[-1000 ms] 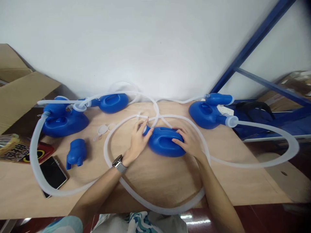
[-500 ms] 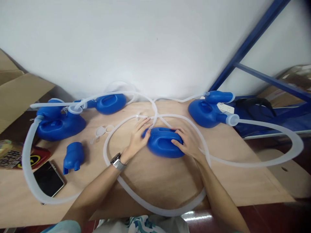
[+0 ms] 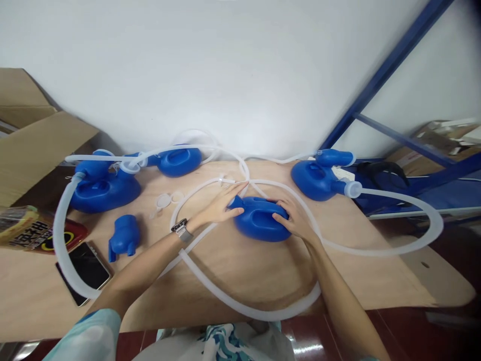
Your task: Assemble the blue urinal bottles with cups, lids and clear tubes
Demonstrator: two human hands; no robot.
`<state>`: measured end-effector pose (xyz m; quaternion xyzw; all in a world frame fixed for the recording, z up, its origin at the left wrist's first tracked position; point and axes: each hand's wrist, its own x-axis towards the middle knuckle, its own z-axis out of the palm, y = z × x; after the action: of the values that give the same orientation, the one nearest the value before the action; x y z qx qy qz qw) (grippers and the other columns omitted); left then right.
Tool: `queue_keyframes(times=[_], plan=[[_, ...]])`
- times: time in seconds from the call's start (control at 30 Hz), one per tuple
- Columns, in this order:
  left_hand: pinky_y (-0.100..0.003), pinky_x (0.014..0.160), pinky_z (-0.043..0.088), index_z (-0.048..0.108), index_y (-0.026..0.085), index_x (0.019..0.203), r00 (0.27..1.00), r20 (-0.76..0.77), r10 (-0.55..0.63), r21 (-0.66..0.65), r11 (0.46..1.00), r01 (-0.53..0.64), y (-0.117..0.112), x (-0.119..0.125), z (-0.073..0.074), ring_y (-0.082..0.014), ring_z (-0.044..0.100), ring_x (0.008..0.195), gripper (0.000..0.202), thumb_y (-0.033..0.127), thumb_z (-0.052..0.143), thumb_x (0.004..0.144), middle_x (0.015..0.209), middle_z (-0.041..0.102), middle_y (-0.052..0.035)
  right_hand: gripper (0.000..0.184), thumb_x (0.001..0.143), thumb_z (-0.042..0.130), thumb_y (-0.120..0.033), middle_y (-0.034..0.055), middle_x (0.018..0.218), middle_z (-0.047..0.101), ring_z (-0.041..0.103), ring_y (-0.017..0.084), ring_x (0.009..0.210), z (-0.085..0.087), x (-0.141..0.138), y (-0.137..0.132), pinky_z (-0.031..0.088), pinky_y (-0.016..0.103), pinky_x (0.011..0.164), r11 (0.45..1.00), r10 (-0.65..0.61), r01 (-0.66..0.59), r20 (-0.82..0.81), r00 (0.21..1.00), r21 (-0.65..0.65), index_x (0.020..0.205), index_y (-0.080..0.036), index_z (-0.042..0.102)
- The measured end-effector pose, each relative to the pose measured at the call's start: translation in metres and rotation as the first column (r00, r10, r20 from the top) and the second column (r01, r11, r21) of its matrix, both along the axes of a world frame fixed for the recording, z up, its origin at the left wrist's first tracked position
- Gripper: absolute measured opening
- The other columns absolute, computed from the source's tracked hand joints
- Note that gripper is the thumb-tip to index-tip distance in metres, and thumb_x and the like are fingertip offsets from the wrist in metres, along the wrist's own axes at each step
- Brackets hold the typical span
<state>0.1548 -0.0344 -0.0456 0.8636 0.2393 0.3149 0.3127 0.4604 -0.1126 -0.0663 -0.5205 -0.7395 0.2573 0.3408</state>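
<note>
A blue plastic urinal bottle [image 3: 259, 228] with a moulded handle lies in front of me on the wooden table. My right hand [image 3: 295, 218] grips its right end, thumb on the handle side and fingers over the back. At the bottle's neck [image 3: 236, 202], on the left, my left hand [image 3: 220, 206] is spread with straight fingers behind the neck and the thumb in front. A white hose [image 3: 244, 313] loops on the table around the bottle, passing close to both forearms. White caps [image 3: 163, 200] lie left of my left hand.
More blue bottles with hoses stand at left [image 3: 108, 195], back [image 3: 180, 161] and right [image 3: 315, 180]. A small blue spouted part [image 3: 126, 234], a phone [image 3: 84, 273] and a drink bottle [image 3: 37, 233] lie at left. A cardboard box [image 3: 48, 135] and a blue metal frame [image 3: 391, 75] flank the table.
My left hand has turned so its fingers point right behind the bottle's neck, with the thumb lower. The bottle appears slightly turned in my right hand's grip. The view has shifted a little.
</note>
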Motion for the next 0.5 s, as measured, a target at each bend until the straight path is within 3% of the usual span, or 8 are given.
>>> queue_keyframes(times=[0.1, 0.17, 0.23, 0.3, 0.37, 0.43, 0.47, 0.5], plan=[[-0.051, 0.126, 0.037, 0.048, 0.023, 0.159, 0.994, 0.083, 0.077, -0.172, 0.983, -0.062, -0.004, 0.010, 0.002, -0.0310, 0.050, 0.149, 0.059, 0.048, 0.050, 0.105, 0.162, 0.053, -0.0140, 0.038, 0.096, 0.061, -0.065, 0.0109, 0.138, 0.072, 0.065, 0.035, 0.126, 0.000, -0.001, -0.001, 0.046, 0.056, 0.115, 1.000, -0.010, 0.010, 0.000, 1.000, 0.003, 0.096, -0.028, 0.069], [-0.050, 0.126, 0.038, 0.051, 0.020, 0.156, 0.978, 0.090, 0.186, -0.194, 0.967, -0.167, -0.007, 0.019, 0.003, -0.0287, 0.052, 0.148, 0.055, 0.046, 0.039, 0.109, 0.158, 0.057, -0.0143, 0.037, 0.096, 0.061, -0.064, 0.0111, 0.139, 0.071, 0.064, 0.035, 0.128, -0.002, -0.002, 0.000, 0.046, 0.056, 0.115, 1.000, -0.010, 0.010, -0.005, 1.000, 0.002, 0.097, -0.028, 0.068], [-0.047, 0.128, 0.035, 0.049, 0.019, 0.157, 0.956, -0.008, 0.294, -0.120, 0.949, -0.292, -0.011, 0.020, 0.007, -0.0275, 0.046, 0.152, 0.056, 0.047, 0.035, 0.110, 0.161, 0.052, -0.0145, 0.037, 0.096, 0.061, -0.064, 0.0118, 0.139, 0.071, 0.064, 0.035, 0.129, -0.003, -0.001, 0.001, 0.046, 0.056, 0.115, 1.000, -0.012, 0.012, -0.002, 1.000, 0.009, 0.095, -0.027, 0.067], [-0.043, 0.128, 0.035, 0.045, 0.021, 0.160, 0.899, -0.166, 0.405, 0.007, 0.912, -0.410, -0.018, 0.004, 0.017, -0.0261, 0.042, 0.155, 0.059, 0.052, 0.039, 0.109, 0.166, 0.047, -0.0122, 0.037, 0.097, 0.060, -0.063, 0.0119, 0.140, 0.070, 0.064, 0.035, 0.130, -0.004, 0.002, 0.002, 0.046, 0.057, 0.115, 1.000, -0.012, 0.012, 0.021, 1.000, 0.016, 0.095, -0.027, 0.066], [-0.043, 0.127, 0.037, 0.048, 0.023, 0.158, 0.792, -0.277, 0.544, 0.124, 0.838, -0.532, -0.031, -0.033, 0.028, -0.0293, 0.046, 0.152, 0.063, 0.059, 0.047, 0.106, 0.165, 0.048, -0.0122, 0.038, 0.096, 0.059, -0.064, 0.0117, 0.141, 0.069, 0.063, 0.036, 0.131, 0.000, 0.009, 0.003, 0.046, 0.057, 0.116, 1.000, 0.007, -0.007, 0.054, 0.999, -0.002, 0.097, -0.027, 0.067], [-0.066, 0.122, 0.035, 0.056, 0.012, 0.149, 0.665, -0.311, 0.679, 0.156, 0.726, -0.669, -0.048, -0.084, 0.036, -0.0465, 0.047, 0.146, 0.068, 0.061, 0.051, 0.102, 0.154, 0.055, -0.0260, 0.041, 0.096, 0.058, -0.067, 0.0110, 0.141, 0.070, 0.063, 0.037, 0.132, 0.009, 0.017, 0.003, 0.046, 0.058, 0.116, 0.999, 0.034, -0.030, 0.092, 0.995, -0.043, 0.102, -0.028, 0.069], [-0.079, 0.112, 0.036, 0.058, 0.005, 0.145, 0.571, -0.328, 0.752, 0.169, 0.642, -0.748, -0.057, -0.110, 0.037, -0.0574, 0.047, 0.141, 0.075, 0.065, 0.052, 0.099, 0.147, 0.055, -0.0347, 0.044, 0.097, 0.056, -0.069, 0.0108, 0.138, 0.071, 0.064, 0.038, 0.130, 0.016, 0.018, 0.003, 0.047, 0.059, 0.115, 0.999, 0.028, -0.023, 0.110, 0.994, -0.049, 0.104, -0.028, 0.070], [-0.086, 0.102, 0.037, 0.057, 0.003, 0.143, 0.433, -0.355, 0.828, 0.195, 0.519, -0.832, -0.065, -0.136, 0.037, -0.0647, 0.046, 0.136, 0.081, 0.068, 0.055, 0.096, 0.142, 0.056, -0.0392, 0.045, 0.098, 0.053, -0.069, 0.0107, 0.134, 0.073, 0.065, 0.038, 0.128, 0.025, 0.017, 0.003, 0.048, 0.060, 0.114, 0.999, -0.009, 0.013, 0.130, 0.992, -0.030, 0.105, -0.029, 0.071]])
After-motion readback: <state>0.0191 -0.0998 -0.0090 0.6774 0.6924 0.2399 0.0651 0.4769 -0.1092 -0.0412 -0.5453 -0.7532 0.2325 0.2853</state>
